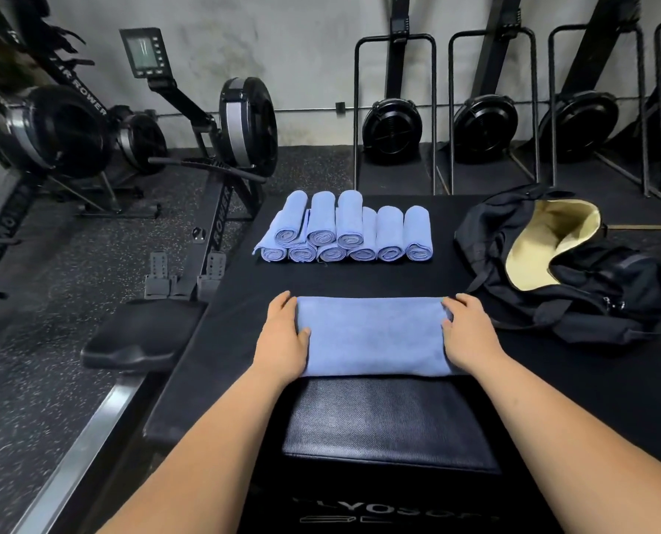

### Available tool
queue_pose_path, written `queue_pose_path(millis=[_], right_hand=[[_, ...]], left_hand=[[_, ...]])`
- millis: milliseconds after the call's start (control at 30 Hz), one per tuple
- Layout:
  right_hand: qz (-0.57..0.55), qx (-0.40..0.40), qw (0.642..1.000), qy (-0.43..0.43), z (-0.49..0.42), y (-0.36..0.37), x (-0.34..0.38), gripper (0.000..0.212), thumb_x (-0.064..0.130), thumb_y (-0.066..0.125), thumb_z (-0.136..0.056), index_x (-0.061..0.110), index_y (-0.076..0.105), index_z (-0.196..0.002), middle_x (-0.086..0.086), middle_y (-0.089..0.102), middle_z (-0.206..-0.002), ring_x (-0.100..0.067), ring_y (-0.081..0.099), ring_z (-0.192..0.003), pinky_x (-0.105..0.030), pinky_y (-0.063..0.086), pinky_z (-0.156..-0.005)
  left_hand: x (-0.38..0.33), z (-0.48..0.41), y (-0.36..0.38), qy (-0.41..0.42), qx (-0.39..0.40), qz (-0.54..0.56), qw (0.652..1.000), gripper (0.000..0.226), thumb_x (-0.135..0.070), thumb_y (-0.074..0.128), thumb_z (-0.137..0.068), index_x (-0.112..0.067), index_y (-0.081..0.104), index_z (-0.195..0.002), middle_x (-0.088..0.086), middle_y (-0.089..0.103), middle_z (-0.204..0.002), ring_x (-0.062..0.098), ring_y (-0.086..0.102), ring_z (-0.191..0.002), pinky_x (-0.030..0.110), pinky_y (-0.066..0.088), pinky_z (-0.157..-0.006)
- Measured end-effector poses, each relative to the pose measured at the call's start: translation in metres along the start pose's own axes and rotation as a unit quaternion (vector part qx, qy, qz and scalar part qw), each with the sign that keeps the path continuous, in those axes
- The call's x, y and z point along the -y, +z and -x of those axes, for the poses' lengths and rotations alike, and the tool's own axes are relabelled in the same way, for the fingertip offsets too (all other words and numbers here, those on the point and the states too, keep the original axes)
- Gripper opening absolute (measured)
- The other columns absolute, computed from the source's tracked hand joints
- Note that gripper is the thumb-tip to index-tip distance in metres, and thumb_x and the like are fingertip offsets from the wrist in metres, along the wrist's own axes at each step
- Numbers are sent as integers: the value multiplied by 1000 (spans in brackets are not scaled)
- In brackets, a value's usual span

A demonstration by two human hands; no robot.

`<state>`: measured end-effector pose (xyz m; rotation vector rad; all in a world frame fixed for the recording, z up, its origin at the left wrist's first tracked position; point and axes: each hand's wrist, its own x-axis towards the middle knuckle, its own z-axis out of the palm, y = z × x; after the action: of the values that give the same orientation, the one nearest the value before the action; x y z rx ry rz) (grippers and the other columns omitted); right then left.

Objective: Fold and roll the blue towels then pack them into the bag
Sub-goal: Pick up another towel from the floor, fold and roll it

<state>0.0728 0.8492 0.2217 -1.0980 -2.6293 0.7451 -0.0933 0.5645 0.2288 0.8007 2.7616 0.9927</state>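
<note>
A folded blue towel (373, 335) lies flat as a wide strip on the black padded surface (359, 277) in front of me. My left hand (284, 333) rests on its left end, fingers straight, thumb on top of the cloth. My right hand (469, 331) lies on the right end the same way. Behind the strip, several rolled blue towels (346, 233) are stacked in two layers, their spiral ends facing me. A black duffel bag (575, 271) with a pale yellow lining lies open at the right.
A smaller black pad (390, 422) sits between my forearms at the near edge. Rowing machines (221, 148) stand on the speckled floor to the left, one seat (140, 333) close to the surface's left edge. More rowers are stored upright along the back wall.
</note>
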Motion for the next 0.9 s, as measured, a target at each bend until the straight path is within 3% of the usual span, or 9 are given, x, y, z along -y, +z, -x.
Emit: queue_pose_path(millis=[67, 133, 167, 200, 267, 333, 467, 900], right_hand=[[93, -68, 993, 5, 7, -4, 11, 47, 19, 52, -104, 19, 53, -150, -6, 31, -165, -37, 43, -131, -46, 46, -101], [140, -99, 983, -72, 19, 1, 32, 46, 32, 52, -102, 18, 57, -145, -5, 36, -164, -37, 45, -129, -47, 50, -97], [148, -70, 978, -127, 23, 7, 43, 52, 42, 45, -102, 18, 56, -147, -5, 36, -165, -36, 44, -135, -48, 49, -102], [157, -15, 972, -173, 28, 15, 52, 63, 54, 34, -101, 21, 50, -152, -5, 30, -169, -34, 37, -146, -48, 42, -113], [189, 87, 955, -213, 34, 28, 55, 81, 76, 8, -97, 35, 28, -163, 2, 7, -176, -26, 11, -160, -45, 18, -128], [205, 103, 951, -208, 30, 26, 37, 84, 85, 0, -90, 47, 9, -165, 10, -9, -175, -19, -7, -162, -43, 3, -130], [231, 80, 949, -199, 18, 13, 13, 85, 89, 1, -89, 49, 2, -164, 12, -12, -174, -16, -12, -161, -44, 4, -130], [223, 96, 955, -169, 57, 12, 15, 81, 85, 7, -93, 48, -4, -164, 11, -22, -172, -16, -22, -159, -44, -6, -130]], left_hand=[[-12, 6, 3, -18, -73, -82, 994, 54, -17, 61, -98, -8, 49, -150, 11, 27, -167, 40, 44, -136, 44, 43, -110], [-35, 10, 12, 53, -109, -136, 983, 50, -17, 61, -95, -5, 57, -143, 16, 41, -161, 43, 50, -128, 48, 47, -105], [-46, 9, 21, 108, -93, -156, 977, 49, -20, 60, -97, -4, 57, -143, 18, 43, -160, 42, 49, -132, 47, 44, -111], [-54, 9, 30, 143, -44, -178, 973, 52, -27, 55, -102, -4, 52, -148, 18, 38, -164, 41, 43, -142, 47, 36, -119], [-53, 7, 42, 119, 74, -241, 960, 66, -52, 33, -110, -15, 27, -165, 12, 12, -175, 35, 12, -160, 45, 11, -130], [-34, 4, 42, 94, 101, -279, 950, 78, -72, 16, -104, -30, 7, -169, 1, -6, -177, 29, -10, -162, 46, -2, -131], [-19, 0, 38, 105, 98, -291, 946, 90, -82, 2, -92, -34, 1, -169, 1, -15, -176, 27, -16, -161, 47, -4, -131], [-21, 25, 32, 111, 121, -305, 938, 90, -81, 6, -97, -27, -7, -168, 5, -23, -174, 28, -25, -159, 48, -9, -130]])
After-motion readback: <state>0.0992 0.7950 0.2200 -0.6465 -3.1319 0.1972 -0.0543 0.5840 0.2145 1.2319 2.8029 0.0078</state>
